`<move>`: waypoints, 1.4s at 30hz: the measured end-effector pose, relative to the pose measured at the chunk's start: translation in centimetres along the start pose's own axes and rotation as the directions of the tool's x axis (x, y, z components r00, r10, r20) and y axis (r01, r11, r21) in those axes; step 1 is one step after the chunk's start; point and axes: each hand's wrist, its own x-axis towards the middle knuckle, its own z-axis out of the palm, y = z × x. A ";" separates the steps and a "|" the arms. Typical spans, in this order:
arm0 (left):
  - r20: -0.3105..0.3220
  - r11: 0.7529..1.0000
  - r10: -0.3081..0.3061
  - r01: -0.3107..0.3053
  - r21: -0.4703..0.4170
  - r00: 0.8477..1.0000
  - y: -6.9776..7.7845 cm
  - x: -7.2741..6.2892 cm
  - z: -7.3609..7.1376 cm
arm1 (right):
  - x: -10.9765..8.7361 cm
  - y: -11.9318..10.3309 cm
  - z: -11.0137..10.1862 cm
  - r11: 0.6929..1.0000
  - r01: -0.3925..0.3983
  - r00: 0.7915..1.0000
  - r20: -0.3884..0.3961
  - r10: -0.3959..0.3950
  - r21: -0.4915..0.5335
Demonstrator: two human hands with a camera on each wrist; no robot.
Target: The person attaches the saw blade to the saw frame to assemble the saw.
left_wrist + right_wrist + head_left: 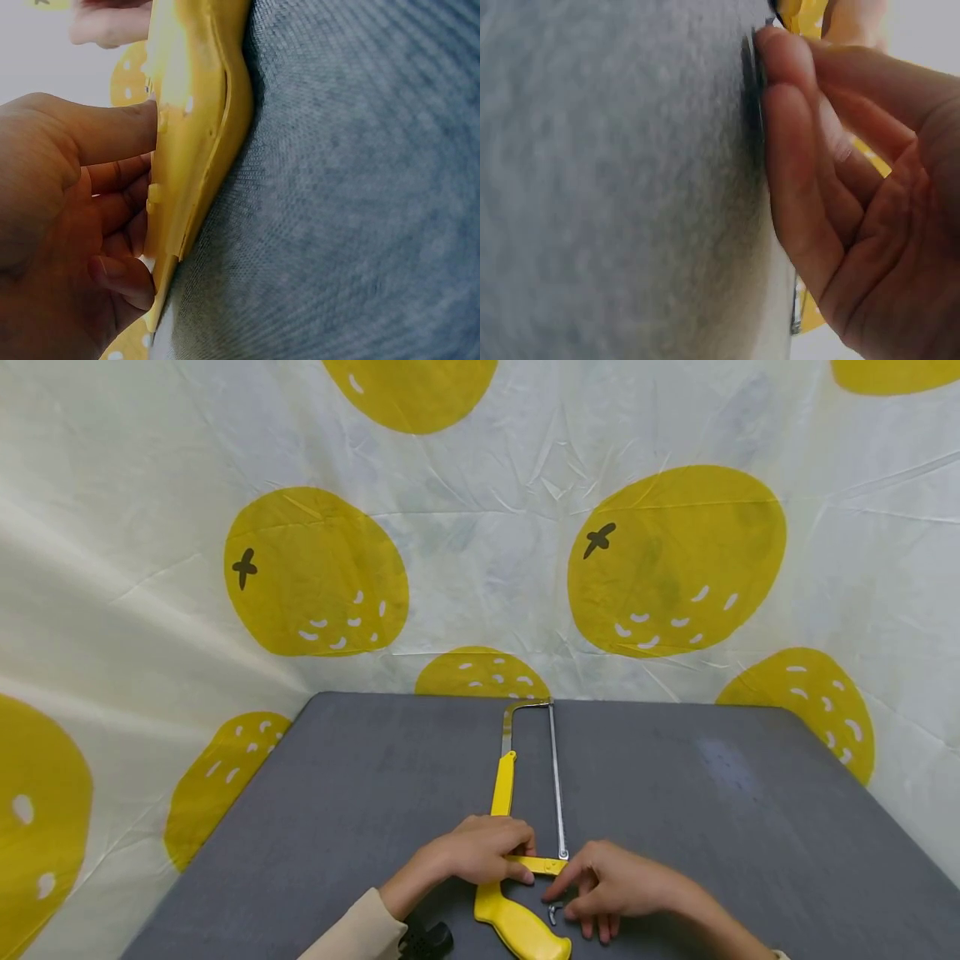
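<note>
Gripping the yellow-and-silver metal hacksaw (503, 782) at lower centre of the head view, the left hand (483, 852) has thumb and fingers curled — farther right, the right hand (617, 883) bends its fingers beside a small hooked silver metal piece (553, 912) on the dark grey table (675, 802) — whether they pinch it, I cannot tell
</note>
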 end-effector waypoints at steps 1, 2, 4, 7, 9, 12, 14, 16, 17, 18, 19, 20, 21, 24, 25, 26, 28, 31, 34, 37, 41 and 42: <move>0.000 1.000 0.001 -0.001 -0.002 1.000 0.0 0.0 0.0 | 0.0 -0.1 0.2 1.000 -0.003 1.000 -0.011 0.002 -0.019; 0.002 1.000 0.000 0.000 -0.005 1.000 0.0 -0.1 0.0 | 0.1 -0.1 0.3 0.999 -0.004 1.000 -0.023 0.003 -0.034; 0.003 1.000 0.000 0.000 -0.008 1.000 0.0 -0.1 0.0 | 0.1 -0.3 0.6 0.998 -0.004 0.999 -0.047 0.001 -0.070; 0.008 1.000 -0.004 0.004 -0.012 1.000 0.1 -0.2 0.0 | 0.3 -0.5 1.0 0.994 -0.009 0.997 -0.075 0.001 -0.109; 0.007 1.000 -0.004 0.004 -0.013 1.000 0.1 -0.2 -0.1 | 0.3 -0.7 1.1 0.993 -0.019 0.996 -0.086 0.009 -0.119; 0.008 1.000 -0.006 0.006 -0.016 1.000 0.1 -0.2 -0.1 | 0.3 -0.9 1.3 0.992 -0.030 0.996 -0.088 0.019 -0.126; 0.006 1.000 -0.006 0.006 -0.014 1.000 0.1 -0.1 -0.1 | 0.3 -1.0 1.2 0.990 -0.026 0.997 -0.082 0.014 -0.141; 0.005 1.000 -0.008 0.008 -0.013 1.000 0.1 -0.1 -0.1 | 0.4 -0.9 1.2 0.985 -0.003 0.998 -0.070 -0.009 -0.172; 0.005 1.000 -0.009 0.009 -0.013 1.000 0.1 -0.1 -0.1 | 0.4 -0.9 1.1 0.982 0.013 0.998 -0.063 -0.025 -0.190; 0.002 1.000 -0.008 0.008 -0.008 1.000 0.1 -0.1 -0.1 | 0.4 -0.9 1.0 0.979 0.030 0.997 -0.057 -0.043 -0.204; -0.002 1.000 -0.008 0.008 -0.004 1.000 0.1 -0.1 -0.1 | 0.4 -0.9 0.9 0.976 0.048 0.997 -0.052 -0.060 -0.214; -0.004 1.000 -0.007 0.007 0.000 1.000 0.1 0.0 -0.1 | 0.4 -0.9 0.8 0.974 0.065 0.996 -0.048 -0.077 -0.219; -0.007 1.000 -0.006 0.006 0.004 1.000 0.1 0.0 -0.1 | 0.4 -0.9 0.7 0.973 0.080 0.995 -0.046 -0.092 -0.216; -0.012 1.000 -0.006 0.006 0.014 1.000 0.1 0.0 -0.2 | 0.2 -0.9 0.2 0.979 0.100 0.992 -0.055 -0.111 -0.179; -0.010 1.000 -0.007 0.007 0.013 1.000 0.1 0.0 -0.2 | 0.1 -0.9 0.1 0.981 0.100 0.992 -0.061 -0.111 -0.166; -0.009 1.000 -0.008 0.008 0.012 1.000 0.1 0.0 -0.2 | 0.1 -0.8 -0.1 0.983 0.099 0.992 -0.065 -0.111 -0.154; -0.006 1.000 -0.009 0.009 0.012 1.000 0.1 0.0 -0.2 | 0.0 -0.8 -0.3 0.985 0.095 0.992 -0.074 -0.106 -0.146; -0.008 1.000 -0.009 0.009 0.014 1.000 0.2 0.0 -0.3 | -0.1 -0.6 -0.6 0.987 0.072 0.991 -0.100 -0.087 -0.145; -0.009 1.000 -0.012 0.012 0.014 1.000 0.2 0.0 -0.3 | -0.2 -0.6 -0.7 0.991 0.028 0.990 -0.132 -0.046 -0.132; -0.004 1.000 -0.016 0.016 0.005 1.000 0.3 0.1 -0.4 | -0.3 -0.7 -0.7 0.996 -0.021 0.988 -0.155 0.006 -0.090; -0.001 1.000 -0.022 0.022 -0.007 1.000 0.3 0.2 -0.4 | -0.3 -0.8 -0.6 0.998 -0.050 0.986 -0.164 0.044 -0.034; -0.001 1.000 -0.022 0.022 -0.008 1.000 0.2 0.2 -0.4 | -0.3 -0.8 -0.6 0.998 -0.053 0.985 -0.165 0.049 -0.019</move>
